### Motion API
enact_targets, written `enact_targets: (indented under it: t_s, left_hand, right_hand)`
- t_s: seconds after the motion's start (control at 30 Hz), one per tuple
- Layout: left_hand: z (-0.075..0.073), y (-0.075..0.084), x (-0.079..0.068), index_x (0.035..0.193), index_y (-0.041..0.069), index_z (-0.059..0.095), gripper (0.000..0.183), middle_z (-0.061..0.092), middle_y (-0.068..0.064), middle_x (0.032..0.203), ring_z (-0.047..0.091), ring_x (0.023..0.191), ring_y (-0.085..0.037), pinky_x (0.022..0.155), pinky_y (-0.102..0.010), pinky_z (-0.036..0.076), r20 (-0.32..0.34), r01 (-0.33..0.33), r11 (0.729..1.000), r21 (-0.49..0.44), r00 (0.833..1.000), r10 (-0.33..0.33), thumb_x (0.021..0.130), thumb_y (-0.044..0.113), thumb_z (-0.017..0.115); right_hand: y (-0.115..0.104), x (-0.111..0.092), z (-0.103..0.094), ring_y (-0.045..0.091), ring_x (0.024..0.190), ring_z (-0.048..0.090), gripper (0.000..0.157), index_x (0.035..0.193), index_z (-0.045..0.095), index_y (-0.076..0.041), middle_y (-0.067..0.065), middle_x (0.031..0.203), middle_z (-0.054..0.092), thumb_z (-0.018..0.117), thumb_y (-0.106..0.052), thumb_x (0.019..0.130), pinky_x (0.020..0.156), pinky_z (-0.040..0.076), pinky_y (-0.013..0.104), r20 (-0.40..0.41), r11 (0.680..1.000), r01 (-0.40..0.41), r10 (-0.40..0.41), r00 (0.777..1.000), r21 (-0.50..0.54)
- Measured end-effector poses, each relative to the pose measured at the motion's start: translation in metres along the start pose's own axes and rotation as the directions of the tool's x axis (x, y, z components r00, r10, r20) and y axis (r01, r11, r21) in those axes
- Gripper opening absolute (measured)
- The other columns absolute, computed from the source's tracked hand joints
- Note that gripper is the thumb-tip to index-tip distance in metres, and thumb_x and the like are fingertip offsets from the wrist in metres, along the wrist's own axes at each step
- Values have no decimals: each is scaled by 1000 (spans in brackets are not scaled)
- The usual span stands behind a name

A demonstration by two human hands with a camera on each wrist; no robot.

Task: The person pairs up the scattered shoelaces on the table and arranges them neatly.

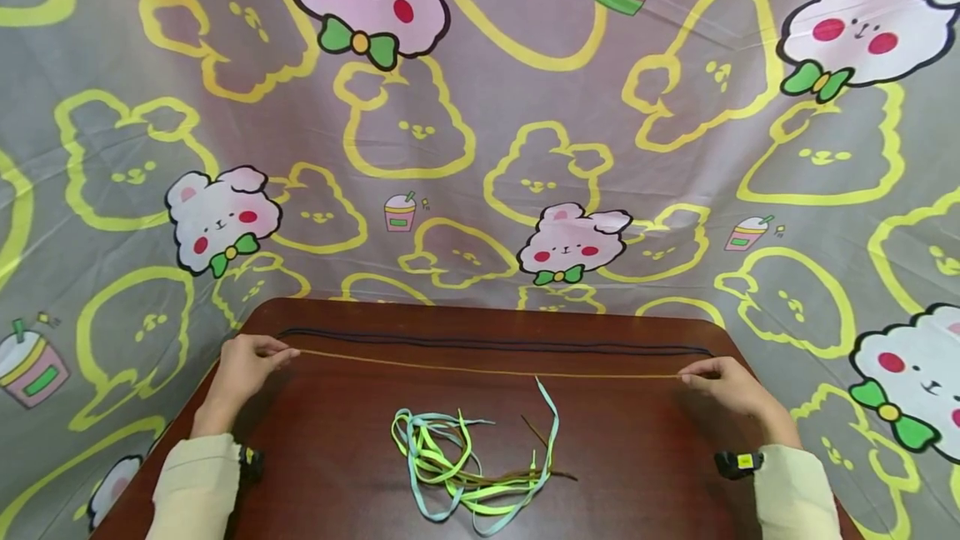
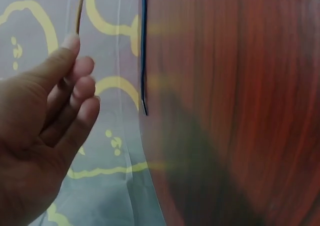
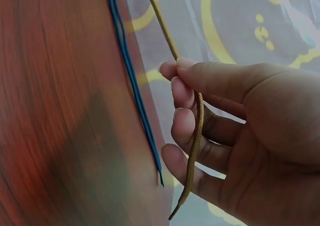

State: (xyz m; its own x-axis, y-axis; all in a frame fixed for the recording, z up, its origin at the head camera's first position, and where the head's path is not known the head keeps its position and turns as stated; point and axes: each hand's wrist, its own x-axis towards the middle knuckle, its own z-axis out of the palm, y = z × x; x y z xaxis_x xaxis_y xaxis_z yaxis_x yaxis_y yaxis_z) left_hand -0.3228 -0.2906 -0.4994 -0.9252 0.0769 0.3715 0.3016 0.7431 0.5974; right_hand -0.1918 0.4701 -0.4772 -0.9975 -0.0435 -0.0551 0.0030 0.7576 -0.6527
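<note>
A thin yellow-brown shoelace (image 1: 480, 370) is stretched across the table, sagging slightly. My left hand (image 1: 251, 365) pinches one end between thumb and index finger. Near its other end, my right hand (image 1: 723, 386) pinches the lace; in the right wrist view a short tail of the brown shoelace (image 3: 192, 156) hangs past the fingers to its tip. Behind it, two dark blue shoelaces (image 1: 480, 345) lie side by side along the far part of the table, their tips showing in both wrist views. Closer to me lies a tangled pile of light blue, neon yellow and brown shoelaces (image 1: 450, 473).
The dark red-brown wooden table (image 1: 322, 457) has rounded far corners. A grey cloth (image 1: 465, 273) printed with cartoon animals hangs behind and around it. A small black device sits at each wrist, beside the pale sleeves (image 1: 195, 490).
</note>
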Motion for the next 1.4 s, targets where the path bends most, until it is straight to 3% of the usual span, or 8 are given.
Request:
enact_targets:
  t_s: [0.17,0.4,0.63,0.8,0.97,1.13,1.4]
  left_hand:
    - [-2,-8,2,87,-1,79,13,75,-9,74,69,62,-14,54,-25,50,23,-30,1000,-4,999,30,86,12,82]
    - [0,-13,8,102,-7,75,12,77,-17,89,74,80,-31,62,-30,53,80,-50,998,36,996,47,95,-4,66]
    - [1,-22,11,84,2,76,14,73,-6,73,65,65,-18,59,-35,48,58,17,994,105,998,-23,90,14,79]
    - [1,-34,14,80,2,75,20,71,-5,72,60,62,-15,57,-34,47,152,74,991,111,984,-91,89,19,80]
    - [5,-45,19,88,0,77,8,74,-13,84,67,80,-32,73,-50,52,237,13,993,114,971,-39,92,4,71]
    - [8,-49,20,85,3,78,7,75,-12,85,67,86,-38,79,-57,50,221,25,990,142,974,-56,90,3,72]
    - [7,-47,21,85,5,76,13,73,-8,80,64,74,-24,66,-45,49,189,128,976,177,969,-161,90,17,77]
  right_hand:
    - [11,3,-4,16,81,62,26,111,73,7,19,106,73,65,-16,101,68,51,29,-27,1000,12,-12,1000,-19]
    - [23,8,-9,13,75,60,23,110,71,12,19,97,73,63,-7,100,65,50,26,-37,999,38,-40,999,-32]
    - [35,16,-8,11,74,64,20,104,72,12,16,90,75,65,-6,98,63,52,27,-58,998,-47,45,997,-39]
    - [42,24,-5,13,71,64,19,94,74,8,11,83,75,68,-9,96,63,51,31,-104,989,-104,93,990,-109]
    - [48,29,-3,15,72,59,13,89,76,4,11,82,73,70,-7,92,65,48,33,-143,975,-107,80,986,-194]
    - [53,32,-1,17,72,58,11,83,76,0,9,80,73,74,-9,88,67,48,36,-201,963,-131,84,976,-234]
    - [54,27,-1,15,67,55,21,77,74,-2,3,73,70,80,-20,86,63,46,35,-271,959,-174,110,956,-226]
